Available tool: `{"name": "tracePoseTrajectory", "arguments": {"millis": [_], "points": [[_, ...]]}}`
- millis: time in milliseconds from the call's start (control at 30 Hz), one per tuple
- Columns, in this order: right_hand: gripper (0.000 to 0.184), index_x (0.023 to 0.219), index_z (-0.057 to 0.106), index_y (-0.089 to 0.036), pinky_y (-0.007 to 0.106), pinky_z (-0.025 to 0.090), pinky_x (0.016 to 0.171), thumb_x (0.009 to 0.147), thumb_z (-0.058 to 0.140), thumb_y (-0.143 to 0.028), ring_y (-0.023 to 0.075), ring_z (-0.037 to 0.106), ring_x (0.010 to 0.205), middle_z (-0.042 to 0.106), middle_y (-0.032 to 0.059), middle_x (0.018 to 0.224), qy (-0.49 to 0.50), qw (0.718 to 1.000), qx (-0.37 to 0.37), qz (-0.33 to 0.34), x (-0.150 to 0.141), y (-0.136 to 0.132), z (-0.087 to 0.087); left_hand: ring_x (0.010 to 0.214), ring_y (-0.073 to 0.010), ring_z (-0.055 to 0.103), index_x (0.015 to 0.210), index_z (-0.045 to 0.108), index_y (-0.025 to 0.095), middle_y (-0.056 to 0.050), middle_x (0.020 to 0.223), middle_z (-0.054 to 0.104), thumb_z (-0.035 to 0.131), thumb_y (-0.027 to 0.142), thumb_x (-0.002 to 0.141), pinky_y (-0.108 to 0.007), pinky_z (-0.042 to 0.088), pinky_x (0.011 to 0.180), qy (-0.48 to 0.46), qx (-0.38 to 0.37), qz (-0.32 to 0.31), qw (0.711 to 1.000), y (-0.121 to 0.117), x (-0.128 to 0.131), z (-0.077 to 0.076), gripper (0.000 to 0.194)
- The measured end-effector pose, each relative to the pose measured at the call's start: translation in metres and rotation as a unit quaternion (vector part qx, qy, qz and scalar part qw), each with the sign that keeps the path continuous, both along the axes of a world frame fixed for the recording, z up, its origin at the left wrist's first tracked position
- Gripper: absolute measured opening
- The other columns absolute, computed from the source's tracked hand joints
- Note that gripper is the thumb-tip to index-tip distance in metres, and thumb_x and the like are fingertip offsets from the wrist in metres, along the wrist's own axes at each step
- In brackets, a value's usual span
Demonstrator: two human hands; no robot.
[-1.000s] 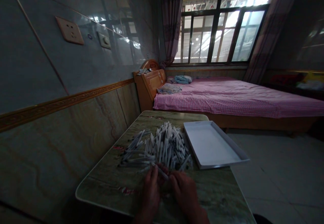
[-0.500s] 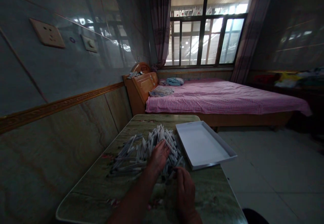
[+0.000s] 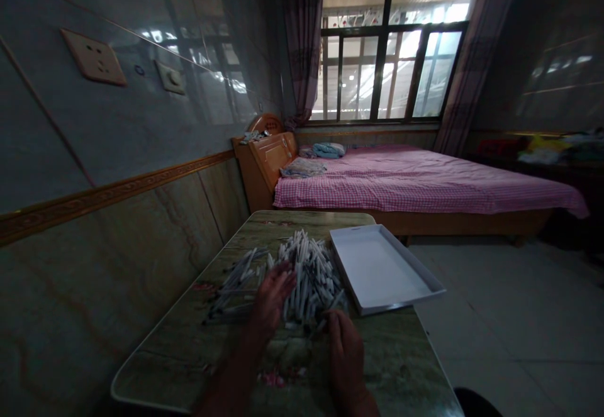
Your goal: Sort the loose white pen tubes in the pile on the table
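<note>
A loose heap of pens [image 3: 311, 267], white and grey with some dark ends, lies across the middle of the table. My left hand [image 3: 272, 291] is over the heap's left part, its fingers stretched out and somewhat blurred, gripping nothing that I can see. At the heap's near edge, my right hand [image 3: 346, 344] is closed, thumb against curled fingers, with pen ends at its fingertips; how many it holds is hidden. More pens [image 3: 236, 285] lie scattered left of my left hand. Right of the heap sits a shallow white tray [image 3: 384, 272].
The green marbled table [image 3: 160, 366] has a rounded near left corner and runs along the tiled wall [image 3: 113, 253]. Beyond it stands a bed [image 3: 401, 178] with a pink checked sheet. The tray reaches past the table's right edge, over the floor [image 3: 486, 291].
My left hand has moved left and slightly toward me, uncovering pens in the middle of the heap. My right hand has stayed nearly in place. The view has shifted slightly.
</note>
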State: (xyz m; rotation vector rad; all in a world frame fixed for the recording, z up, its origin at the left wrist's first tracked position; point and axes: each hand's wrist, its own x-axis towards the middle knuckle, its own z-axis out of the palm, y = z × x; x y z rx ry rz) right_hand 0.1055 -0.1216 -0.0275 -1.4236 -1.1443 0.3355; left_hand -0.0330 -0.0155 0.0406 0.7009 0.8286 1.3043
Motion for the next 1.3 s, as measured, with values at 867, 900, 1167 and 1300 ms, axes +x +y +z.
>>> {"name": "tracePoseTrajectory", "arguments": {"millis": [867,900,1167,1300], "points": [[0.062,0.080,0.069,-0.022,0.026,0.046,0.064,0.092,0.035,-0.073,0.0186,0.064,0.067,0.070,0.0048,0.074,-0.006,0.998,-0.055,0.024,0.000,-0.001,0.003,0.098,-0.0299,0.062,0.078,0.066,0.025,-0.007,0.093,0.072,0.066,0.011,0.073,-0.040,0.044,0.092,0.694,0.208,0.038,0.688,-0.014,-0.110,-0.025,0.015],[0.062,0.080,0.069,-0.022,0.026,0.046,0.063,0.092,0.035,-0.073,0.0186,0.064,0.067,0.070,0.0047,0.074,-0.007,0.998,-0.056,0.023,0.000,-0.002,0.003,0.098,-0.0299,0.062,0.078,0.066,0.026,-0.006,0.091,0.072,0.066,0.014,0.074,-0.040,0.045,0.092,0.668,0.212,0.060,0.711,-0.015,-0.109,-0.024,0.012],[0.051,0.089,0.072,-0.021,0.026,0.050,0.071,0.094,0.041,-0.062,0.0191,0.067,0.076,0.073,0.0054,0.083,-0.004,0.997,-0.032,0.069,-0.002,-0.004,0.005,0.080,-0.0239,0.072,0.087,0.062,0.021,-0.005,0.082,0.075,0.075,0.051,0.071,-0.036,0.055,0.078,0.194,0.083,0.174,0.962,-0.038,-0.076,-0.004,0.037],[0.043,0.101,0.071,-0.022,0.027,0.051,0.082,0.098,0.040,-0.051,0.0195,0.068,0.091,0.073,0.0060,0.098,-0.027,0.990,-0.013,0.140,-0.002,-0.008,0.012,0.082,-0.0246,0.074,0.087,0.063,0.019,-0.005,0.085,0.077,0.087,0.044,0.058,-0.037,0.059,0.078,-0.008,-0.005,0.115,0.993,-0.054,-0.042,-0.002,0.046]]}}
